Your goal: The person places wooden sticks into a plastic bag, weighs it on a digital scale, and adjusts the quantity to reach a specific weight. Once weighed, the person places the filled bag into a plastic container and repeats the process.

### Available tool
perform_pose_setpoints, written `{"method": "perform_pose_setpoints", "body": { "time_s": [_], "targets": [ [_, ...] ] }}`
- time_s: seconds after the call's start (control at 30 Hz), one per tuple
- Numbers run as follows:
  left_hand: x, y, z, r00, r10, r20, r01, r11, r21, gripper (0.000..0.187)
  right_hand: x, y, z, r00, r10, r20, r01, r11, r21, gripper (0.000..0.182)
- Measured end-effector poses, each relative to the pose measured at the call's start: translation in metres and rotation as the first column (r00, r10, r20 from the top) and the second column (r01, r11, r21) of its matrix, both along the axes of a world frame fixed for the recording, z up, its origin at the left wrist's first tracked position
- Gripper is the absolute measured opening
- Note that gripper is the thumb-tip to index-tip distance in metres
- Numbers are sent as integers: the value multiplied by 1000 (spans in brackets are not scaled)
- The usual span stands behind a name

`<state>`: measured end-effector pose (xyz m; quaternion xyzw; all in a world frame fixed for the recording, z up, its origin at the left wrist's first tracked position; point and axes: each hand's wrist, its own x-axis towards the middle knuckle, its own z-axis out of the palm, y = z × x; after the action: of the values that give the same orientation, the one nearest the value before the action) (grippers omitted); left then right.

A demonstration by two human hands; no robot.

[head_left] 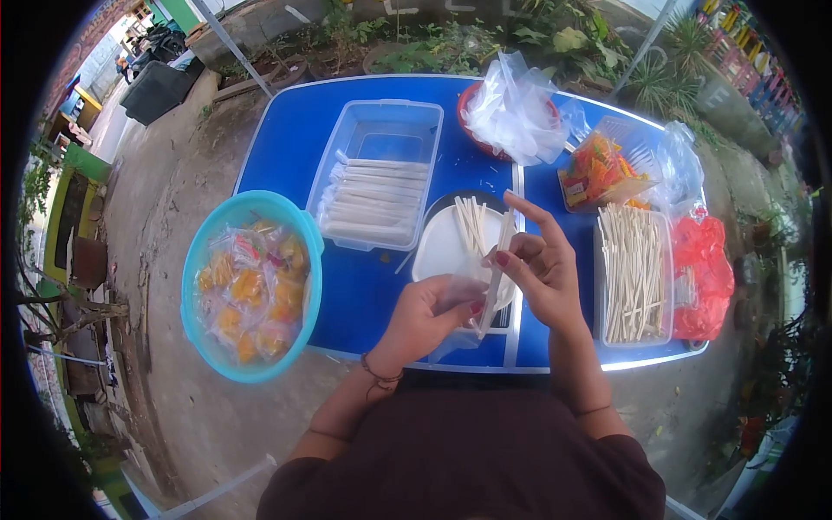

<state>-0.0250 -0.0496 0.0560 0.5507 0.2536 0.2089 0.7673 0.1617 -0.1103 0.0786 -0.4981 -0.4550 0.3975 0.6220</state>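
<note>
Over the near edge of the table, my left hand (423, 316) pinches a thin clear plastic bag (459, 295). A small bundle of pale thin sticks (495, 290) stands tilted at the bag, its lower end by my left fingertips. My right hand (544, 276) grips the upper part of this bundle between thumb and fingers, with the index finger stretched up. Beneath my hands is a white tray (433, 257) with several loose pale sticks (471, 224) on it. Part of the tray is hidden by the hands and the bag.
A clear tub (386, 113) holds plastic-wrapped stick bundles (373, 195). Left is a turquoise basin (195, 321) of bagged orange food. Right are a box of loose sticks (633, 273), a red bag (700, 277) and a basket (643, 156) of colourful packets. Clear bags (513, 108) fill a red bowl (471, 126).
</note>
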Motion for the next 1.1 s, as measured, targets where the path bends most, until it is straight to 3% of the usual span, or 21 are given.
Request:
{"method": "perform_pose_setpoints", "body": {
  "time_s": [0.1, 0.2, 0.37, 0.47, 0.57, 0.63, 0.77, 0.97, 1.07, 1.1],
  "targets": [
    [1, 2, -2, 1000, 2, 15, -2, 1000, 14, 22, 2, 0, -3, 998, -31, 54, 29, 999, 35, 42],
    [1, 2, 0, 998, 36, 44, -37, 999, 23, 25, 3, -2, -4, 965, -59, 254, 35, 994, 101, 32],
    [5, -4, -2, 972, 172, 162, -178, 984, 25, 34, -3, -7, 4, 932, -26, 361, 1, 998, 71, 34],
    [5, -10, 12, 992, 115, 48, -119, 989, 83, 32, 1, -8, 5, 946, -97, 309, 71, 993, 92, 33],
    [-1, -6, -5, 990, -129, -58, 138, 973, 184, 28, 2, -5, 14, 965, -219, 147, 201, 971, 130, 32],
    [-3, -8, -11, 987, -136, -87, 143, 986, 88, 27, 4, -3, 23, 963, -267, 27, 260, 953, 152, 31],
    [-6, -6, -5, 985, -166, -58, 162, 985, -62, 25, 16, -4, 18, 941, -307, 145, 282, 945, 167, 31],
    [-7, -2, 0, 968, -221, -118, 233, 968, 96, 27, 17, -5, 9, 949, -270, 164, 237, 952, 194, 15],
    [-7, -3, 4, 967, -211, -141, 221, 973, 60, 31, 17, -2, 20, 879, -371, 300, 277, 909, 311, 12],
    [-8, -3, 3, 967, -206, -147, 228, 962, 153, 32, 16, -3, 25, 867, -371, 331, 264, 908, 326, 13]
  ]
}}
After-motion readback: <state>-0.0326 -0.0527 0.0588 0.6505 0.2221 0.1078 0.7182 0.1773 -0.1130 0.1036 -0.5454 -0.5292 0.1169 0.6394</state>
